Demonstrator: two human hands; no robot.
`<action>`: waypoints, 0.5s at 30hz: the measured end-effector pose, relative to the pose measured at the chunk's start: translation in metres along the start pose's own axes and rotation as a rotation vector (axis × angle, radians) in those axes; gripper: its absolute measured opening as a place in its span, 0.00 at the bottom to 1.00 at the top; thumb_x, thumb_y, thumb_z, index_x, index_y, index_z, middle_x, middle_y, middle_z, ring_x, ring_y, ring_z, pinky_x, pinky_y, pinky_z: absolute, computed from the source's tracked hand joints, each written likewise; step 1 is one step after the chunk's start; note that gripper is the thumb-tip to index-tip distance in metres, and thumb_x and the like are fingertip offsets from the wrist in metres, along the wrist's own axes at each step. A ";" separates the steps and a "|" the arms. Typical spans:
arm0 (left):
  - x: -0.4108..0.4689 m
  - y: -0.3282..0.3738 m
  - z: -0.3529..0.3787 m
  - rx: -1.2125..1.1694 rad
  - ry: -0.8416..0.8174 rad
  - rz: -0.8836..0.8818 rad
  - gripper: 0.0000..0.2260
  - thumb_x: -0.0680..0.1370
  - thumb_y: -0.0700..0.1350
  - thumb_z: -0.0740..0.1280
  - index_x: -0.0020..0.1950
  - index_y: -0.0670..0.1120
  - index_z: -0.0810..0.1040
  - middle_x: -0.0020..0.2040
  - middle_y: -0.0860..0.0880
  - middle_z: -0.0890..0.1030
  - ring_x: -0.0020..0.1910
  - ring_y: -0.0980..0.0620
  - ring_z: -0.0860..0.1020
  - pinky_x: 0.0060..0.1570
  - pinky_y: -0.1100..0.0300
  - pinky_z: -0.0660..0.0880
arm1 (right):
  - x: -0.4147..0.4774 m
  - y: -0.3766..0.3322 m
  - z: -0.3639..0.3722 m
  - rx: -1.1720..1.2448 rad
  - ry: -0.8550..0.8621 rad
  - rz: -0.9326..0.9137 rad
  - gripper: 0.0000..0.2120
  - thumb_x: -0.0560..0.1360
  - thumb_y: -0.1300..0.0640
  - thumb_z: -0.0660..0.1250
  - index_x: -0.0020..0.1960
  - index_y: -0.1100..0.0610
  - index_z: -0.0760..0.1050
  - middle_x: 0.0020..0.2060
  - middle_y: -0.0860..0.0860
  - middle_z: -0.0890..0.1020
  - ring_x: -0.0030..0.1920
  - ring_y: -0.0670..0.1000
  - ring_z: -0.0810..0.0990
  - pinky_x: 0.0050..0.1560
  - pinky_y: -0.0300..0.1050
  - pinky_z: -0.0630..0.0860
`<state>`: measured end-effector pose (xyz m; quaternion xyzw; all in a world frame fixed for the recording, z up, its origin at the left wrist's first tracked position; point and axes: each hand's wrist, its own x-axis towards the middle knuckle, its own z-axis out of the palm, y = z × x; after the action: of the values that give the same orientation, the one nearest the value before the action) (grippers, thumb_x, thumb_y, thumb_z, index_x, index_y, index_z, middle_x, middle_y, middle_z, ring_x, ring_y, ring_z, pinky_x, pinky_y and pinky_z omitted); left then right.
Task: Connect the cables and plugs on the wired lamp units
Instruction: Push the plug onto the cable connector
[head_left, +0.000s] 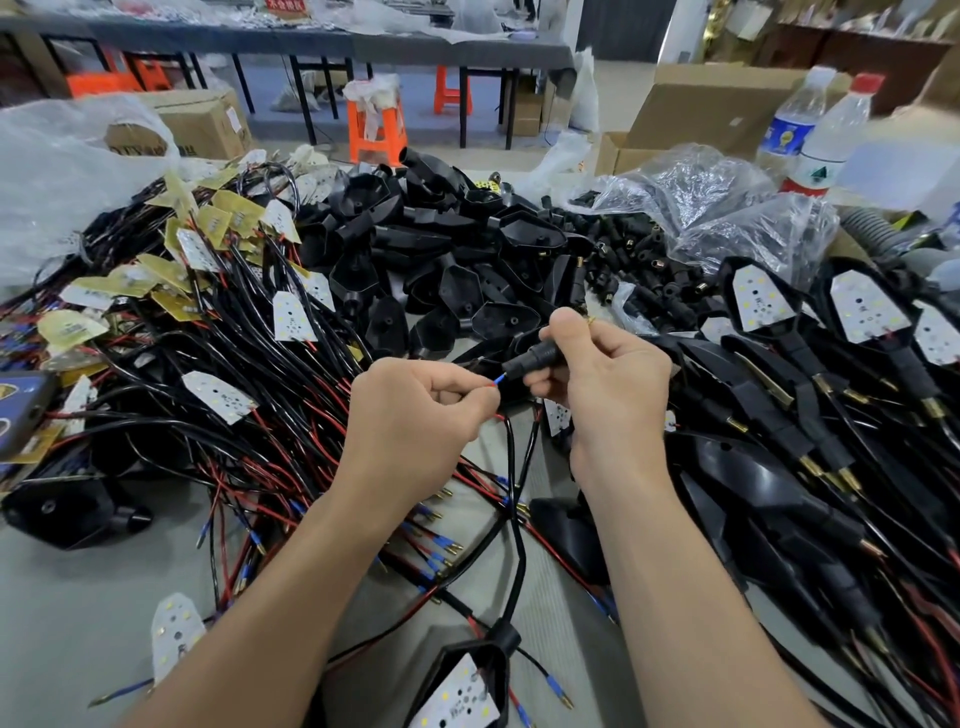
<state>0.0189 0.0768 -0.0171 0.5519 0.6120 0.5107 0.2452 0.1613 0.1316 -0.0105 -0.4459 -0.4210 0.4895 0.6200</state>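
My left hand (421, 410) pinches a thin wire with a blue-sleeved tip (500, 379) that points into the end of a black plug sleeve (535, 359). My right hand (608, 379) grips that sleeve between thumb and fingers, with a small brass tip (590, 320) showing above the thumb. Black cables (511, 499) drop from my hands to a black lamp housing (467, 680) with a white LED board at the near edge of the table.
A tangle of red and black wires with LED boards (218, 332) fills the left. Empty black housings (441, 249) pile up behind. Loose plug sleeves (639, 260) lie by clear bags. Assembled lamp units (831, 374) stack on the right. Two water bottles (821, 135) stand far right.
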 end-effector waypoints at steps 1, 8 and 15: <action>0.001 -0.001 0.000 0.001 0.016 -0.005 0.11 0.74 0.43 0.77 0.35 0.58 0.86 0.27 0.49 0.82 0.30 0.42 0.82 0.35 0.50 0.80 | 0.000 0.001 0.000 -0.026 -0.031 -0.012 0.14 0.79 0.57 0.71 0.36 0.63 0.80 0.28 0.56 0.80 0.26 0.53 0.78 0.30 0.45 0.77; 0.006 -0.003 -0.005 -0.060 0.022 0.022 0.04 0.72 0.49 0.78 0.43 0.60 0.88 0.35 0.57 0.86 0.33 0.58 0.84 0.37 0.67 0.79 | 0.000 -0.003 -0.001 0.023 -0.024 -0.027 0.13 0.79 0.59 0.71 0.36 0.61 0.81 0.29 0.57 0.82 0.27 0.53 0.78 0.30 0.42 0.77; 0.013 -0.009 -0.013 -0.206 -0.211 -0.123 0.07 0.75 0.37 0.77 0.42 0.50 0.90 0.34 0.42 0.86 0.32 0.47 0.85 0.31 0.63 0.78 | -0.002 0.000 0.002 -0.014 -0.024 -0.019 0.13 0.77 0.57 0.73 0.36 0.63 0.80 0.30 0.60 0.83 0.28 0.55 0.78 0.32 0.47 0.76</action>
<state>0.0006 0.0854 -0.0170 0.5356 0.5600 0.4940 0.3943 0.1594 0.1295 -0.0106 -0.4401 -0.4360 0.4861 0.6164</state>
